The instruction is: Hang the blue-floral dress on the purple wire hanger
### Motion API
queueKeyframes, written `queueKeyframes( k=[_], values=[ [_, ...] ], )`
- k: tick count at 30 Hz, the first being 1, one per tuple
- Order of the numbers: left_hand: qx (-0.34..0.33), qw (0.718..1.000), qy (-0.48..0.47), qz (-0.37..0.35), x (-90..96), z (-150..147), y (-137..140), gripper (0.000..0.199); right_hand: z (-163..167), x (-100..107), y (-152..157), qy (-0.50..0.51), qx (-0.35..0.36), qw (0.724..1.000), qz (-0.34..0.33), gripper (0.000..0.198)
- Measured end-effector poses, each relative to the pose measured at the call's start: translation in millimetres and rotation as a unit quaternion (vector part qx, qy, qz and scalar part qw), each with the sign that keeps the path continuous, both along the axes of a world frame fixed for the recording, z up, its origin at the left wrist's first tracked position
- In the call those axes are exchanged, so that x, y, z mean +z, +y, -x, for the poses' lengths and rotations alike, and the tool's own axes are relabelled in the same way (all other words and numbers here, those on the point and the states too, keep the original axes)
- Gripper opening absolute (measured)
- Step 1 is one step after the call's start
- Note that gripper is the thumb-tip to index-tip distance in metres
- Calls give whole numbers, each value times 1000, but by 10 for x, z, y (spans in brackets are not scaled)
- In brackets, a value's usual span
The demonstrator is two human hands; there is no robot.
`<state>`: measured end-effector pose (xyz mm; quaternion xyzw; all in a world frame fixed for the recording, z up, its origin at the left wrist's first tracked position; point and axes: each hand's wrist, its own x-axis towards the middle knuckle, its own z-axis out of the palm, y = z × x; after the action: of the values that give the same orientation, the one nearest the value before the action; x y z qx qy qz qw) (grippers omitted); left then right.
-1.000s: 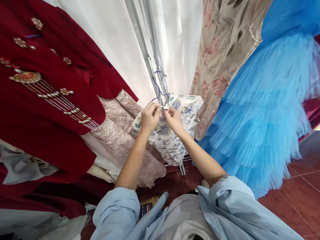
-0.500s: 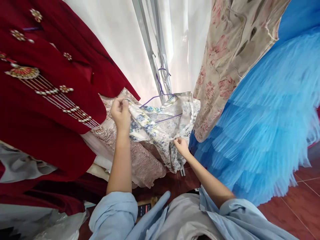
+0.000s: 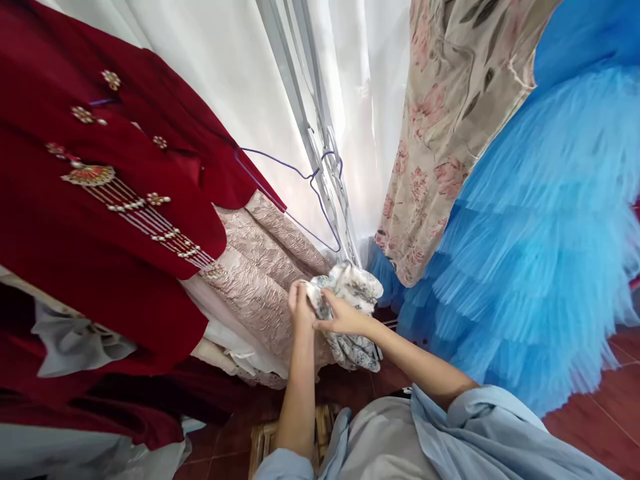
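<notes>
A white floral garment (image 3: 353,347) is bunched up and hangs down from both my hands, low in the middle of the view. My left hand (image 3: 302,305) is closed on its left edge. Beside it, touching the same cloth, my right hand (image 3: 343,313) is closed on the gathered fabric with the thumb toward the left hand. Above them a purple wire hanger (image 3: 310,177) hangs tilted on the grey metal stand (image 3: 327,160), with no cloth on it. Folds hide some of the fingertips.
On the left hang a dark red beaded garment (image 3: 165,167) and a pink textured one (image 3: 265,287). To the right are a beige floral dress (image 3: 420,173) and a blue tiered tulle dress (image 3: 525,253). White curtains (image 3: 230,80) stand behind; a wooden object (image 3: 263,440) is on the tiled floor.
The floral garment has come off the purple hanger and is now gathered lower, nearer my body. My hands have moved together, and the bare hanger has swung to the left.
</notes>
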<state>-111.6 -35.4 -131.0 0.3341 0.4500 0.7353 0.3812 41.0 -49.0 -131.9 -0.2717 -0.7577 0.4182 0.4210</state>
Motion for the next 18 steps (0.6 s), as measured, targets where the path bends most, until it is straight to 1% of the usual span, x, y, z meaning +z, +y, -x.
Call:
queueKeyframes(
  k=[1,2,3,4,6,7,9,10,11,12,13,14,16,18],
  values=[
    [0,998,63,-9,-51,-82,-66,43,4,-20,-11,-8,22,999,31,37],
    [-16,992,125,-21,-80,-138,-124,42,-17,-40,-21,-12,37,997,65,20],
    [-48,983,175,-31,-93,-173,-176,41,-63,-52,-32,-11,46,994,97,9],
    [-92,974,204,-38,-100,-196,-225,41,-135,-49,-46,-5,53,991,120,12],
    [-204,956,209,-30,-127,-235,-318,48,-347,12,-79,18,56,988,141,18],
    [-264,944,199,-11,-157,-262,-365,53,-481,69,-94,28,51,988,142,19],
    [-368,909,190,46,-249,-332,-457,60,-778,222,-102,33,24,991,130,20],
    [-404,891,194,73,-301,-365,-496,59,-930,307,-84,29,1,992,121,20],
    [-426,878,197,92,-349,-388,-524,56,-1074,392,-45,24,-26,994,107,20],
    [-432,875,192,101,-388,-399,-540,54,-1204,474,21,20,-56,994,88,21],
    [-428,880,177,105,-411,-393,-542,54,-1312,551,114,17,-87,994,67,22],
    [-413,892,154,105,-417,-371,-533,56,-1393,622,235,17,-115,992,46,24],
    [-363,920,110,100,-370,-287,-495,56,-1461,745,545,27,-151,988,13,28],
    [-310,940,104,97,-259,-172,-474,48,-1406,844,894,61,-159,985,-7,30]
  ],
)
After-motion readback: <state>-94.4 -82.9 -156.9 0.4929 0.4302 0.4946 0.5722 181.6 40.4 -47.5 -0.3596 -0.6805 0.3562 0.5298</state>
